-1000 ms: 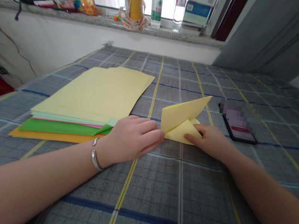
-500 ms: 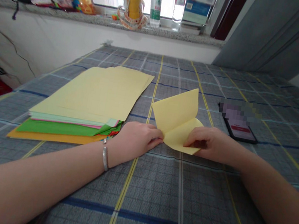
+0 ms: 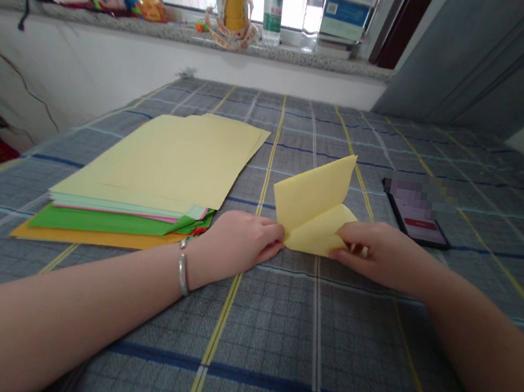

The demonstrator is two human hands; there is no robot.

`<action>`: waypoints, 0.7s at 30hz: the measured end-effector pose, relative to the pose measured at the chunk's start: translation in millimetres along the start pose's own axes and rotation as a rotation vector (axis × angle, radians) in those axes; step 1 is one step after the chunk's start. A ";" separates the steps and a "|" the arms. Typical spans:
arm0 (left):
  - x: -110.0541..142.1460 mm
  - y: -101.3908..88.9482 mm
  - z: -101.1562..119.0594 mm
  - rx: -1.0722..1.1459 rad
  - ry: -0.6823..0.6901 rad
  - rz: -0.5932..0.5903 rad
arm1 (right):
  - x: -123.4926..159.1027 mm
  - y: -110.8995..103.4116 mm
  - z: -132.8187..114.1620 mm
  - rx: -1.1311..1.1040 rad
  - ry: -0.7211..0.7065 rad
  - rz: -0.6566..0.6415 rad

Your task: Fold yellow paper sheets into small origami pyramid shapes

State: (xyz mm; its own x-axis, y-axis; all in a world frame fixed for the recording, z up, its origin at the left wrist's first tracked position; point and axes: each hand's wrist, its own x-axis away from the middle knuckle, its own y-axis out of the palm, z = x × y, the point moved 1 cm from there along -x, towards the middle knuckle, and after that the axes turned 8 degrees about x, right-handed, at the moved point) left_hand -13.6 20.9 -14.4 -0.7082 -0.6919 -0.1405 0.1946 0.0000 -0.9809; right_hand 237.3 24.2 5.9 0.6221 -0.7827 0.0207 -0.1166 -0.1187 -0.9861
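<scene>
The right hand [image 3: 377, 254] pinches the near edge of a folded pale-yellow paper sheet [image 3: 311, 200] between curled fingers; the half-open left hand [image 3: 237, 243] only touches its left corner. The sheet's long axis runs away from the person, its flap raised, above a grey plaid cloth [image 3: 363, 371].

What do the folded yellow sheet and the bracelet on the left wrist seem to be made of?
The folded sheet looks like thin, matte paper: it bends and creases easily and shows no shine. The bracelet looks like polished silvery metal, judging by its bright highlights; the exact metal cannot be told.
</scene>
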 end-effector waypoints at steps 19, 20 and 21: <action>7.1 -11.7 -7.1 0.112 0.096 0.144 | -16.6 21.7 -0.7 0.039 0.399 0.057; 7.4 -12.0 -7.4 0.074 0.130 0.126 | -16.9 21.7 -1.1 0.047 0.406 0.055; 7.7 -12.3 -7.8 0.037 0.159 0.110 | -17.2 21.6 -1.6 0.054 0.407 0.055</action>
State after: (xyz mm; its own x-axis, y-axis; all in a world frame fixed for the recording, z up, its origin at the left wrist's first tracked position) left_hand -26.7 21.2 -4.4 -0.7788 -0.5667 -0.2691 0.2995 0.0410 -0.9532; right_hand 222.8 34.1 -15.4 0.2574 -0.9661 0.0211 -0.0935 -0.0466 -0.9945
